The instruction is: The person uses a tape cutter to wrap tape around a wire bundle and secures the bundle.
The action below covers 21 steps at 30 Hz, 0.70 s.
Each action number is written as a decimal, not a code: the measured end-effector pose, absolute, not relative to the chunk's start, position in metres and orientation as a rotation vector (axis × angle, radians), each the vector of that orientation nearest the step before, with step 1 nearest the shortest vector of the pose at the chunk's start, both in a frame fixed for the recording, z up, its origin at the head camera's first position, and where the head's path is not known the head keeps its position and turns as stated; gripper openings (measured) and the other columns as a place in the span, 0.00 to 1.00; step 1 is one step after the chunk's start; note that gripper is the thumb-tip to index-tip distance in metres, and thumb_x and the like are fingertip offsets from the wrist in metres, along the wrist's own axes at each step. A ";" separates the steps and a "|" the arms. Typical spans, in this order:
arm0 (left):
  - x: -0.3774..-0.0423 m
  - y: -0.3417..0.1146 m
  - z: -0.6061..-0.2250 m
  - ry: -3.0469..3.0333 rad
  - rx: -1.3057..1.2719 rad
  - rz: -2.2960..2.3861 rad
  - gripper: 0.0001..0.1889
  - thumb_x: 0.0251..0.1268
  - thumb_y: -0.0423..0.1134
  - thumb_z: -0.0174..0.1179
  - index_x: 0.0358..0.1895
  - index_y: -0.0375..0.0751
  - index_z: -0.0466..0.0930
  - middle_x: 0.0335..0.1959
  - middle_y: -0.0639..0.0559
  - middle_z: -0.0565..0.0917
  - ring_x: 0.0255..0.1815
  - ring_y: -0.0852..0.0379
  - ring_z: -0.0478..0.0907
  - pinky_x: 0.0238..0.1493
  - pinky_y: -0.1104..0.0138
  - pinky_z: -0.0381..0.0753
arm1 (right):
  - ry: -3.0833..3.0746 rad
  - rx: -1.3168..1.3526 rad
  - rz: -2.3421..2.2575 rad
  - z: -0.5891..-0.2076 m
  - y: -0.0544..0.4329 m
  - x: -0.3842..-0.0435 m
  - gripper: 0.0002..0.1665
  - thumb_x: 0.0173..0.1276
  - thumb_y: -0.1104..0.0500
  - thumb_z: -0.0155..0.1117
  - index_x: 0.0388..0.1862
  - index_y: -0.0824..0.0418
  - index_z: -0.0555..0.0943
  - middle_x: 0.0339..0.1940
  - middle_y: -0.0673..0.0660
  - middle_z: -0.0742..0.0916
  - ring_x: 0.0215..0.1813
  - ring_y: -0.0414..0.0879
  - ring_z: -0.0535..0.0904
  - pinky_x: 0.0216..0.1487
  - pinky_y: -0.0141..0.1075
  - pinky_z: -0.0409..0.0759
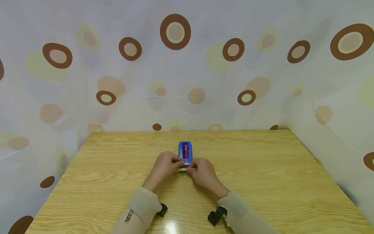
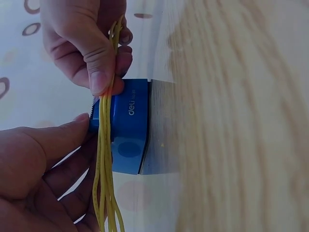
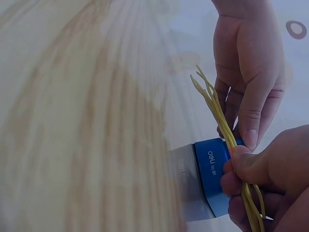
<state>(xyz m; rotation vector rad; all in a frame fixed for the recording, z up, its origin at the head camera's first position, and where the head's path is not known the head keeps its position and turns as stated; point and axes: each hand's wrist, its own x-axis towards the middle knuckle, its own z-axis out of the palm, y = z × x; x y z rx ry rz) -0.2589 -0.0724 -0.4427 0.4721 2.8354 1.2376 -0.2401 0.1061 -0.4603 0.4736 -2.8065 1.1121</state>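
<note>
A blue tape dispenser (image 1: 185,149) with a pink roll core stands on the table between the hands. My left hand (image 1: 167,164) has its thumb and forefinger pinched at the dispenser's front end, beside the toothed cutter. I cannot tell whether tape lies between those fingertips. A bundle of thin yellow rubber bands (image 2: 105,159) crosses close in front of the dispenser (image 2: 130,125). My right hand (image 1: 203,170) pinches this bundle between thumb and fingers. In the right wrist view the loose ends of the rubber bands (image 3: 212,101) reach past the left hand's fingertips (image 3: 251,137).
The wooden table (image 1: 263,182) stretches out on both sides of the hands. Behind it hangs a pale cloth (image 1: 204,74) patterned with brown rings. Black straps (image 1: 217,216) show at the wrists, by the beige sleeves (image 1: 143,208).
</note>
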 end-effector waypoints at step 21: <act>-0.260 -0.075 -0.444 2.822 0.465 1.251 0.06 0.65 0.38 0.67 0.38 0.43 0.91 0.35 0.54 0.88 0.37 0.59 0.82 0.40 0.65 0.82 | -2.808 0.486 1.235 -0.455 0.109 -0.241 0.10 0.65 0.63 0.70 0.22 0.59 0.86 0.23 0.47 0.84 0.30 0.42 0.75 0.34 0.39 0.75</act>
